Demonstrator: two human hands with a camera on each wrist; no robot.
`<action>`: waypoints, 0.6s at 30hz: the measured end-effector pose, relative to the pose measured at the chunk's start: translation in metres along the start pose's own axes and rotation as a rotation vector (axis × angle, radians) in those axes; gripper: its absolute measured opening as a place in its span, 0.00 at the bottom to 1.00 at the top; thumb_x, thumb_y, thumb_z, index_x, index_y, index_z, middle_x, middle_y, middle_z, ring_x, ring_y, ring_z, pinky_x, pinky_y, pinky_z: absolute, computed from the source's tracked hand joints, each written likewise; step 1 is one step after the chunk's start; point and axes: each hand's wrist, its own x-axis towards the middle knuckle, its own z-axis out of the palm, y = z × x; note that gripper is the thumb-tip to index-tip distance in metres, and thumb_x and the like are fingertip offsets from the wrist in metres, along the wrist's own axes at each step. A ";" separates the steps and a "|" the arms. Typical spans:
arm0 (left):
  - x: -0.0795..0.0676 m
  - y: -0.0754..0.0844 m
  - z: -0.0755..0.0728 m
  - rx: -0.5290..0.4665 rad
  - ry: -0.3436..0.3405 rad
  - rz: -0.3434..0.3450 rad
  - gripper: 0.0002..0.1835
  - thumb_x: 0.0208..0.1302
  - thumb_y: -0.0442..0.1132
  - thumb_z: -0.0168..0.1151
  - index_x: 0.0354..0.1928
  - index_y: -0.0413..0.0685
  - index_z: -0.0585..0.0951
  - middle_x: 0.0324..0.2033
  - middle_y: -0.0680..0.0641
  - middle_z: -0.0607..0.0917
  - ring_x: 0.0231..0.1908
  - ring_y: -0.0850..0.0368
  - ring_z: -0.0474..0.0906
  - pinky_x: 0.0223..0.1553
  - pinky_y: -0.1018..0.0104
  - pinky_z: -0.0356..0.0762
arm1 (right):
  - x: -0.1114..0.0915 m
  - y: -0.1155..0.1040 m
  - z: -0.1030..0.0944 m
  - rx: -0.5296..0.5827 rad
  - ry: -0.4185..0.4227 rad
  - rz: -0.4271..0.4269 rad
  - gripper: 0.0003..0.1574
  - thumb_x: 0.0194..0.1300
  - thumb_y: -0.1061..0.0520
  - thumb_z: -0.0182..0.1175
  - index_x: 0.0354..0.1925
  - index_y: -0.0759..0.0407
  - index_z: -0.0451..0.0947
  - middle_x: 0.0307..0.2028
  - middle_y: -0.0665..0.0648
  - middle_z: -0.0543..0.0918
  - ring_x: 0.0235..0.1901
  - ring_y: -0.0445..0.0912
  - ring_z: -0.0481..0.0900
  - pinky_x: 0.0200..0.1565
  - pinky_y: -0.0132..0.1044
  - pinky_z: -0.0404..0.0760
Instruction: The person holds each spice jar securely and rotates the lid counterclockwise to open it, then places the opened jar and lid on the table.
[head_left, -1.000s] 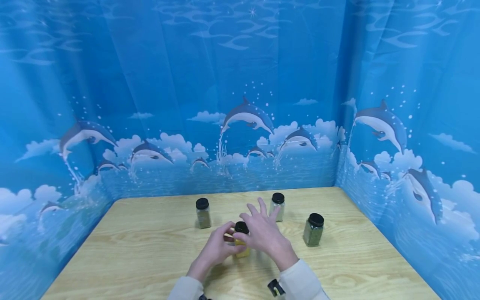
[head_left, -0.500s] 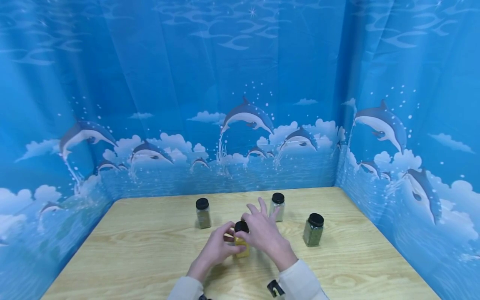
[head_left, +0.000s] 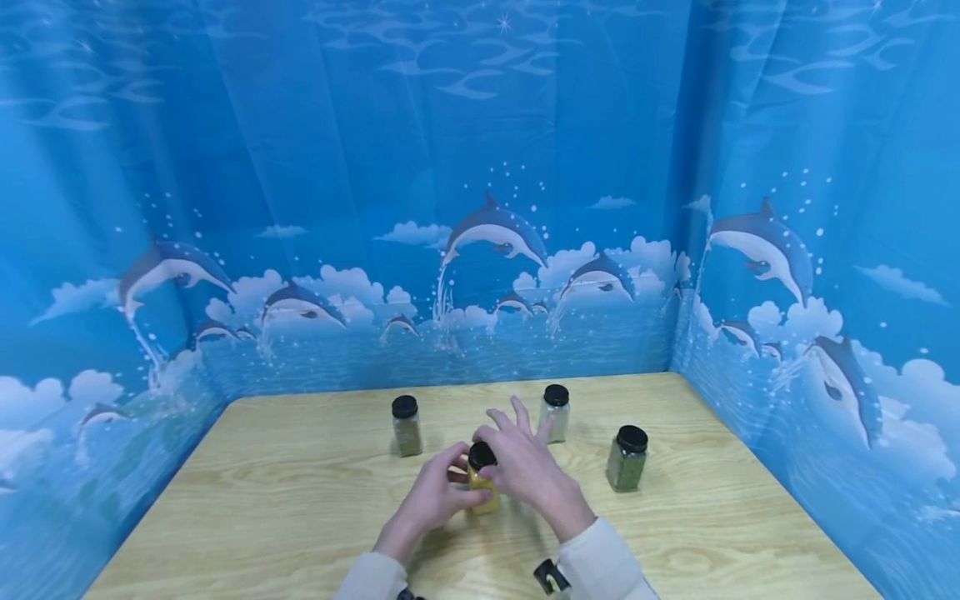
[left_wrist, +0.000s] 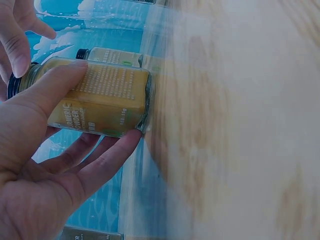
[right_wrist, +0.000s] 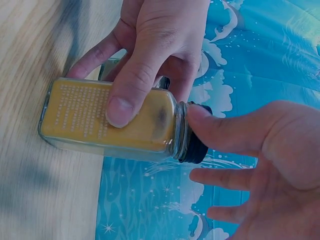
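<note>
A square glass jar of yellow powder (head_left: 483, 500), labelled turmeric powder in the left wrist view, is upright at the middle of the wooden table (head_left: 300, 517). My left hand (head_left: 429, 500) grips its body, thumb across the printed label and fingers round the far side. Over the top, my right hand (head_left: 531, 471) pinches the black lid (right_wrist: 197, 146) with its thumb and a finger. The other right fingers are spread out. The lid sits at the jar's threaded glass neck, partly hidden by the right thumb.
A jar of brownish powder (head_left: 407, 437) stands behind on the left. Behind the right hand is a jar with pale contents (head_left: 557, 421), and a jar of green flakes (head_left: 626, 467) stands to the right. Blue dolphin-print curtains (head_left: 480, 333) enclose the table's back and sides.
My right fingers and thumb have shifted slightly left round the lid, and the lid has moved a touch left with them. The left hand keeps the same grip; the other jars have not moved.
</note>
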 end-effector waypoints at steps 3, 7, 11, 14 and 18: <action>0.000 -0.001 -0.001 0.002 0.000 0.014 0.26 0.48 0.49 0.74 0.50 0.63 0.75 0.46 0.50 0.80 0.48 0.50 0.80 0.46 0.57 0.82 | -0.001 0.000 -0.001 -0.001 -0.017 -0.017 0.25 0.48 0.53 0.73 0.46 0.45 0.79 0.64 0.59 0.70 0.70 0.69 0.49 0.51 0.86 0.41; 0.001 -0.001 -0.001 -0.007 0.002 0.037 0.26 0.48 0.47 0.74 0.50 0.61 0.76 0.46 0.49 0.80 0.47 0.51 0.80 0.47 0.57 0.82 | -0.001 0.001 -0.003 0.015 -0.050 -0.014 0.26 0.50 0.56 0.72 0.49 0.44 0.78 0.65 0.59 0.69 0.71 0.68 0.47 0.52 0.86 0.40; 0.001 -0.001 -0.001 -0.009 0.000 0.051 0.24 0.48 0.46 0.75 0.47 0.60 0.76 0.45 0.48 0.81 0.46 0.51 0.81 0.47 0.57 0.82 | -0.001 0.002 -0.005 0.011 -0.065 0.000 0.29 0.53 0.51 0.70 0.53 0.44 0.75 0.67 0.59 0.68 0.72 0.67 0.46 0.54 0.85 0.38; 0.002 0.000 -0.001 -0.010 -0.013 0.031 0.22 0.48 0.47 0.74 0.44 0.60 0.75 0.45 0.49 0.81 0.46 0.50 0.81 0.47 0.55 0.82 | -0.002 0.002 -0.005 0.004 -0.059 0.015 0.30 0.56 0.43 0.67 0.56 0.45 0.74 0.66 0.59 0.68 0.72 0.67 0.46 0.55 0.84 0.40; 0.002 0.000 -0.001 -0.009 -0.023 0.001 0.20 0.49 0.48 0.74 0.41 0.60 0.74 0.45 0.52 0.81 0.48 0.50 0.80 0.48 0.53 0.81 | -0.001 0.001 -0.004 0.011 -0.029 0.066 0.28 0.57 0.35 0.62 0.51 0.46 0.78 0.66 0.59 0.69 0.72 0.66 0.47 0.56 0.83 0.41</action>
